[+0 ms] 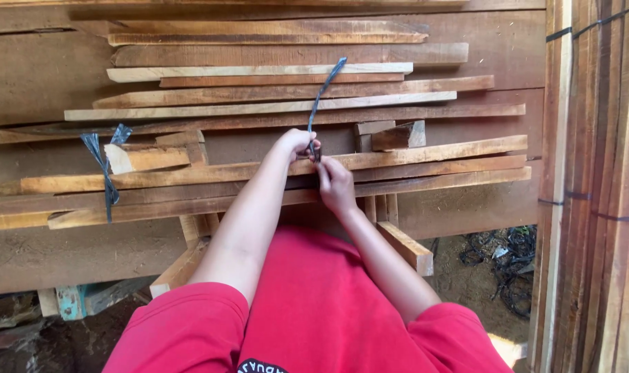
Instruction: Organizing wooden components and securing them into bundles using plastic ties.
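Left of the wooden slats' (425, 155) middle, a tied strap (106, 173) wraps the bundle. At the middle, the left hand (295, 143) and right hand (334, 181) pinch a second dark strap (323, 93), which runs up and away across the slats, crosswise to their length.

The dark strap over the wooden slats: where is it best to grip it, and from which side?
Probably grip the dark strap low, by the left hand and right hand, coming from the near side: its upper end lies loose across the wooden slats.
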